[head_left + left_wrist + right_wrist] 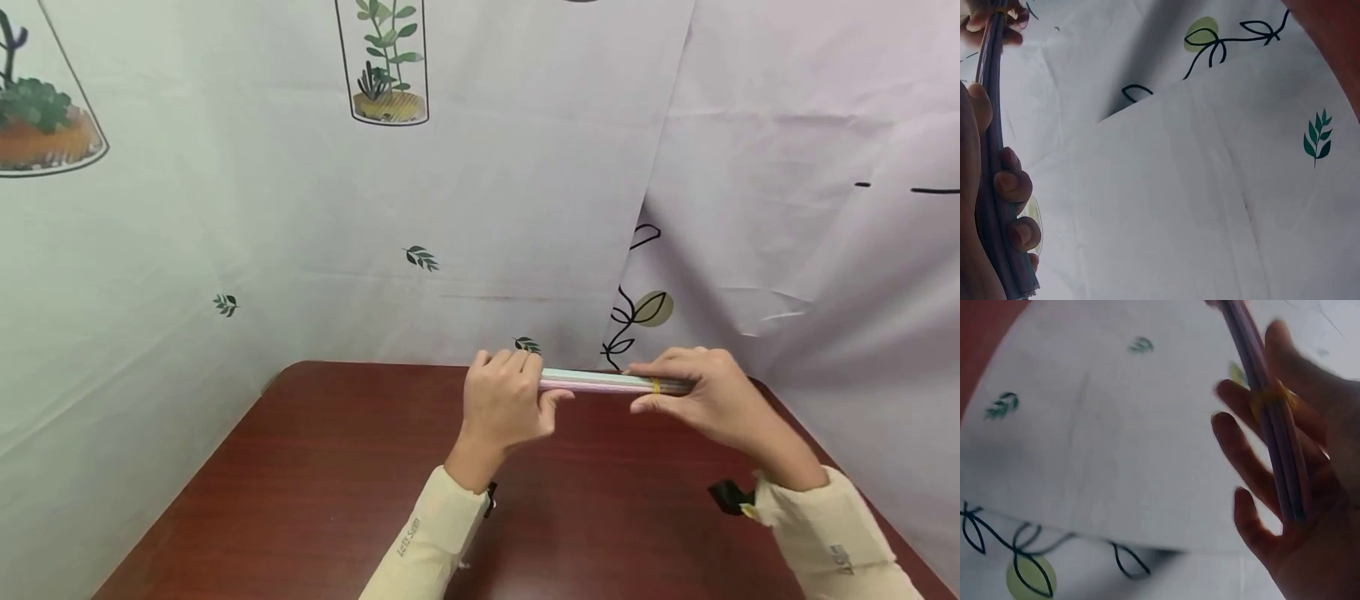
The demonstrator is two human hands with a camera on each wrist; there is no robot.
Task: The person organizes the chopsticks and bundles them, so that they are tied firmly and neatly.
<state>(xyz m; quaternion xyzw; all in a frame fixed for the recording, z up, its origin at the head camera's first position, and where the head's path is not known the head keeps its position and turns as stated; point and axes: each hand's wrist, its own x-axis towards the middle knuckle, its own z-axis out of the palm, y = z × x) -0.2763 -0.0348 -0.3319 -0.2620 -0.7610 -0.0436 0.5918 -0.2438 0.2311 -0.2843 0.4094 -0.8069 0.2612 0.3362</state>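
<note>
A slim bundle of long pastel strips [592,381], tied with a yellow band [656,386], is held level above the far part of the table. My left hand [502,400] grips its left end. In the left wrist view those fingers [1013,184] curl round the bundle [991,150], whose jagged end pokes out below. At the other end, by the band, my right hand [712,396] spreads its thumb and fingers to either side. The right wrist view has the bundle [1282,456] lying against the palm of the right hand [1316,550], with loose, parted fingers.
Under both arms lies a reddish-brown table [300,483] with rounded far corners. A pale cloth backdrop [487,208] printed with plants rises behind it and along the sides. A dark strap piece [729,497] juts from the right cuff.
</note>
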